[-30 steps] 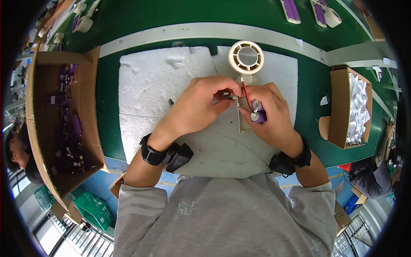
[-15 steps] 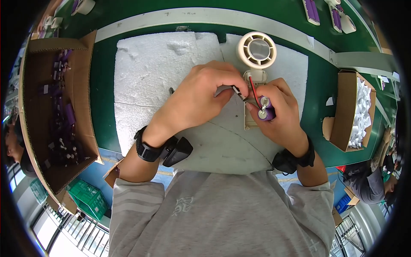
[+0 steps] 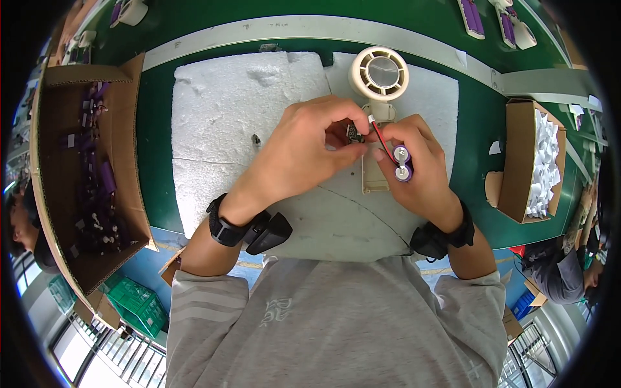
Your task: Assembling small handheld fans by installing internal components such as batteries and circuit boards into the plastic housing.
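Observation:
My left hand point(image 3: 310, 139) is closed, pinching a small dark circuit board point(image 3: 354, 134) between thumb and fingertips. In my right hand point(image 3: 424, 165) sits a purple two-cell battery pack point(image 3: 402, 163), its metal ends facing up. Red and black wires point(image 3: 382, 137) run from the pack to a small white plug point(image 3: 371, 119) by my left fingertips; whether it is seated in the board I cannot tell. Under both hands lies a cream handheld-fan shell point(image 3: 374, 180), its open body partly hidden by my fingers. Its round slotted head point(image 3: 380, 72) points away from me.
White foam sheets point(image 3: 220, 116) cover the green bench. A cardboard box point(image 3: 123, 161) of purple battery packs stands at left, another with white pieces point(image 3: 544, 165) at right. A metal rail point(image 3: 310, 26) crosses the back, with more fan parts point(image 3: 472, 19) beyond it.
My left hand has turned the board so its component face shows. The white plug has come into sight at the wire ends. The battery pack stays in my right hand, slightly tilted.

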